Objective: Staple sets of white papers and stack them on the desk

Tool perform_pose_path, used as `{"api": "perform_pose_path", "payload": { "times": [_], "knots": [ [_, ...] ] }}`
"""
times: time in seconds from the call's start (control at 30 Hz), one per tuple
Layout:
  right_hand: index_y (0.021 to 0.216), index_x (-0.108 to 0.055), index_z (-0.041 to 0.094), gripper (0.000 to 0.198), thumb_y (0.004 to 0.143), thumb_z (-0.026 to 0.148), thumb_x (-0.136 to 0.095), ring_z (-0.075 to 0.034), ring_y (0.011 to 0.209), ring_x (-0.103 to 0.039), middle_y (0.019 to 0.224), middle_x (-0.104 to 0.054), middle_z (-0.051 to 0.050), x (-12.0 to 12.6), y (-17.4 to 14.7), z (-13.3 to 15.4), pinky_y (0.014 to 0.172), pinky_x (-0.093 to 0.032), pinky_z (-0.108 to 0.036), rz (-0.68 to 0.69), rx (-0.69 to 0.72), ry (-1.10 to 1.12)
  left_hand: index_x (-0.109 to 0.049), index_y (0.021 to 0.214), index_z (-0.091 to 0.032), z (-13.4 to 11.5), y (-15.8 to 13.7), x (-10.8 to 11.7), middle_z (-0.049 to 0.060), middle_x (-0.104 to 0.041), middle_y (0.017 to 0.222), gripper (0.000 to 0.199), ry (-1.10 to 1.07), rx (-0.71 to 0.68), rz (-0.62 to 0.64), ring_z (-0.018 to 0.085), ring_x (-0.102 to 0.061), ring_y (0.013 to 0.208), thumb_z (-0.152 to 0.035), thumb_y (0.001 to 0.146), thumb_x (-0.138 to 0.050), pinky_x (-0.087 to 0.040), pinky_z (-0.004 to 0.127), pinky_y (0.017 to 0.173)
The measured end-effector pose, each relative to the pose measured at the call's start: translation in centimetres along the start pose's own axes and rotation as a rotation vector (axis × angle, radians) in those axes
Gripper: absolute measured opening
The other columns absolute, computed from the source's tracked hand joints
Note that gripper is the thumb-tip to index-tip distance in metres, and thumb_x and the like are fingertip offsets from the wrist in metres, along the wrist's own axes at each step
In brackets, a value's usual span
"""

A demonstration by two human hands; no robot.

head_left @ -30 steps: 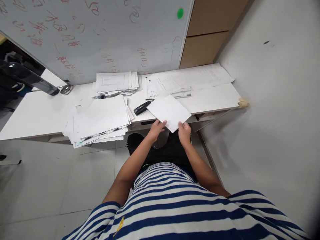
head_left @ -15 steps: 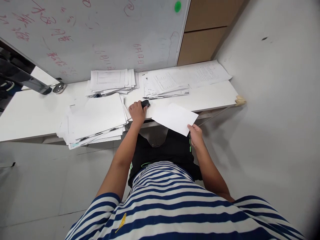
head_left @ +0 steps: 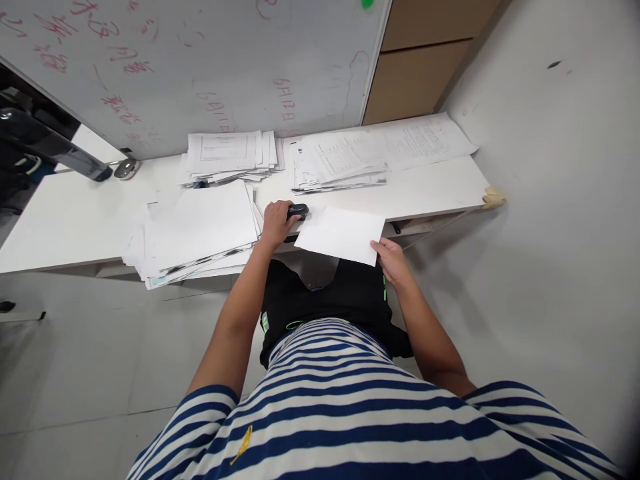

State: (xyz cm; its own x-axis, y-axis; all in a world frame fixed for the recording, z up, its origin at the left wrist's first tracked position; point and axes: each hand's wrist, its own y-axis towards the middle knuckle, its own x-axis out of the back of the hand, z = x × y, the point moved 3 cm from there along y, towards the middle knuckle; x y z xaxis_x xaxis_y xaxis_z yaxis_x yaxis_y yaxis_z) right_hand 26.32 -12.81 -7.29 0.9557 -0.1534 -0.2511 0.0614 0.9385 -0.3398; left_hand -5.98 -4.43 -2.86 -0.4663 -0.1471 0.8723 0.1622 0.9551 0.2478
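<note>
My left hand (head_left: 277,221) is closed around a black stapler (head_left: 299,211) on the white table, its front end pointing right. A blank white sheet of paper (head_left: 343,235) reaches over the table's front edge, its left part close to the stapler. Whether it is one sheet or several I cannot tell. My right hand (head_left: 393,259) pinches the sheet's lower right corner between thumb and fingers. To the left of my left hand lies a thick stack of papers (head_left: 203,223), jutting past the front edge.
Behind are a stack of printed sheets (head_left: 227,155), another paper pile (head_left: 335,170) and a long printed sheet (head_left: 420,141). A whiteboard (head_left: 240,60) with red writing stands along the table (head_left: 435,187). A computer mouse (head_left: 127,169) sits at the left; a wall (head_left: 565,200) bounds the right.
The sheet has turned, its right edge now steeper, and lies nearer the stapler. My right hand has moved slightly left relative to the table. The view has shifted a little.
</note>
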Motion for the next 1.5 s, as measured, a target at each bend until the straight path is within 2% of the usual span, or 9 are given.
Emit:
{"api": "perform_pose_path", "payload": {
  "times": [0.23,0.4,0.5,0.57,0.63,0.73,0.9,1.33,1.5],
  "knots": [
    [0.091,-0.076,0.02,0.036,0.068,0.046,-0.082,-0.024,0.088,-0.073,0.092,-0.079,-0.004,-1.0,1.2,0.2,0.088,-0.056,-0.04,0.116,0.01,-0.075,-0.059,0.121,-0.02,-0.3,-0.1,0.3,0.014,-0.064,0.127,0.036,-0.023,0.011,0.038,0.032,-0.053,0.12,-0.04,0.091,-0.054,-0.032,0.047,0.111],
    [0.095,-0.075,0.022,0.042,0.068,0.053,-0.081,-0.023,0.089,-0.072,0.096,-0.078,-0.004,-2.1,2.0,0.7,0.086,-0.055,-0.038,0.16,0.04,-0.096,-0.056,0.126,-0.022,-0.8,-0.5,1.2,0.012,-0.042,0.157,0.042,0.026,-0.027,0.108,0.031,-0.042,0.14,-0.046,0.092,-0.052,-0.031,0.047,0.117],
    [0.094,-0.074,0.022,0.042,0.068,0.054,-0.08,-0.023,0.086,-0.072,0.092,-0.078,-0.003,-2.2,2.3,0.7,0.084,-0.055,-0.037,0.126,0.059,-0.1,-0.057,0.126,-0.023,-1.5,-0.4,2.3,0.012,-0.04,0.159,0.049,0.027,0.028,0.199,0.034,-0.039,0.143,-0.055,0.088,-0.056,-0.023,0.053,0.12],
    [0.094,-0.074,0.022,0.041,0.069,0.054,-0.079,-0.023,0.086,-0.072,0.092,-0.078,-0.003,-2.2,2.4,0.6,0.082,-0.054,-0.037,0.121,0.049,-0.116,-0.059,0.123,-0.026,-2.0,0.1,3.0,0.009,-0.049,0.153,0.049,-0.001,0.085,0.233,0.033,-0.043,0.14,-0.06,0.089,-0.052,-0.021,0.056,0.121],
    [0.093,-0.073,0.022,0.04,0.069,0.054,-0.078,-0.023,0.085,-0.071,0.091,-0.077,-0.003,-2.2,2.3,0.4,0.08,-0.054,-0.036,0.121,0.038,-0.123,-0.061,0.118,-0.028,-2.5,1.0,3.5,0.007,-0.06,0.14,0.044,-0.057,0.147,0.196,0.029,-0.052,0.131,-0.06,0.094,-0.043,-0.03,0.051,0.116],
    [0.091,-0.072,0.021,0.038,0.069,0.052,-0.076,-0.022,0.081,-0.07,0.088,-0.077,-0.003,-2.3,2.0,0.3,0.079,-0.053,-0.035,0.102,0.043,-0.131,-0.062,0.103,-0.026,-3.0,2.9,3.3,0.006,-0.07,0.114,0.04,-0.111,0.227,0.097,0.025,-0.063,0.107,-0.057,0.097,-0.037,-0.047,0.04,0.093],
    [0.086,-0.071,0.02,0.035,0.069,0.05,-0.075,-0.021,0.077,-0.068,0.082,-0.075,-0.002,-2.7,1.5,0.5,0.077,-0.051,-0.034,0.066,0.04,-0.154,-0.049,0.074,-0.024,-3.4,5.3,1.1,0.006,-0.064,0.077,0.038,-0.004,0.329,0.11,0.023,-0.059,0.073,-0.053,0.096,-0.038,-0.04,0.035,0.065],
    [0.087,-0.07,0.02,0.031,0.075,0.048,-0.068,-0.021,0.081,-0.067,0.084,-0.074,-0.002,-2.6,1.4,0.4,0.072,-0.05,-0.032,0.063,0.065,-0.225,-0.043,0.067,-0.023,-3.0,5.9,-0.9,0.004,-0.055,0.066,0.037,0.071,0.361,0.194,0.022,-0.052,0.063,-0.05,0.091,-0.051,-0.031,0.033,0.062],
    [0.093,-0.071,0.021,0.033,0.079,0.05,-0.065,-0.022,0.081,-0.068,0.086,-0.074,-0.002,-3.0,1.4,0.0,0.074,-0.051,-0.033,0.078,0.111,-0.249,-0.037,0.064,-0.023,-2.5,5.6,0.5,0.0,-0.049,0.062,0.043,-0.149,0.371,0.017,0.017,-0.046,0.06,-0.051,0.091,-0.054,-0.031,0.031,0.06]
  ]
}}
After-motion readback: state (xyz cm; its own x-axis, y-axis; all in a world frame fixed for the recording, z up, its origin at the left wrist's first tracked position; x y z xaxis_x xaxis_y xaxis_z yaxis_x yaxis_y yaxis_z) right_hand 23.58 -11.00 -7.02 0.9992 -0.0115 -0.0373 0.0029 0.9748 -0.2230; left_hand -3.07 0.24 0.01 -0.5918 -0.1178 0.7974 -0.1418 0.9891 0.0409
